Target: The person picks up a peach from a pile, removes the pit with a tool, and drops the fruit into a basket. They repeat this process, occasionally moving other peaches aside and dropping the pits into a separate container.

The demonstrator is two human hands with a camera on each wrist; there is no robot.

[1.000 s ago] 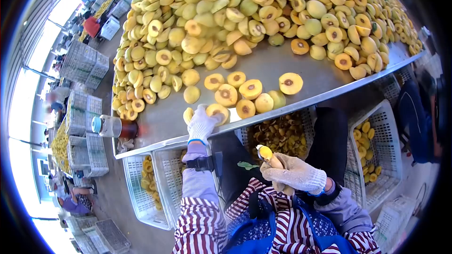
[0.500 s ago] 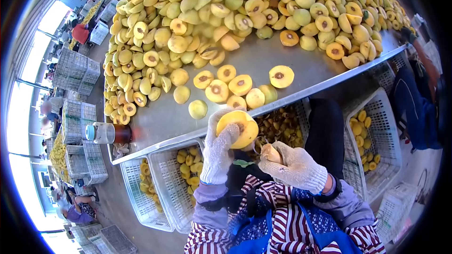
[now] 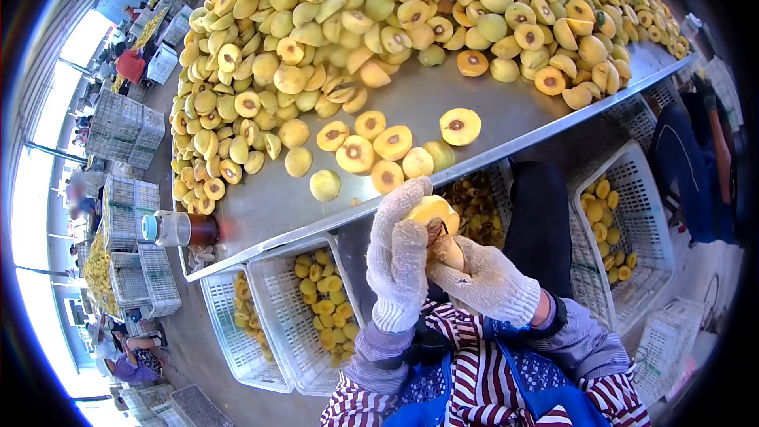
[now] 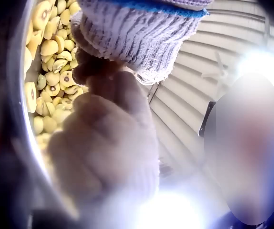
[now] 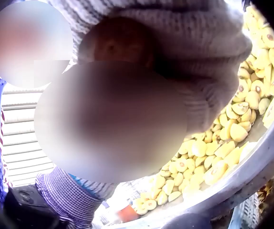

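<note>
My gloved left hand [image 3: 398,269] grips a yellow peach half [image 3: 436,209] above the table's front edge, its cut side turned toward the right hand. In my gloved right hand [image 3: 496,285] is a short tool with a pale wooden handle [image 3: 449,251]. The tool's working end is hidden at the dark pit hollow of the fruit, and the two hands nearly meet there. Several loose peach halves [image 3: 354,155] lie on the metal table [image 3: 506,107] just beyond. Both wrist views show the gloves close up, with much of the work dark or blurred.
A large heap of peach halves [image 3: 277,71] covers the table's far side. At the left corner lies a jar of brown liquid [image 3: 186,228]. White crates [image 3: 273,269] with peach halves stand below the edge; another crate [image 3: 660,245] is on the right.
My left hand has taken a peach half off the table and brought it back toward my body. The right hand's tool has come up against its cut face.
</note>
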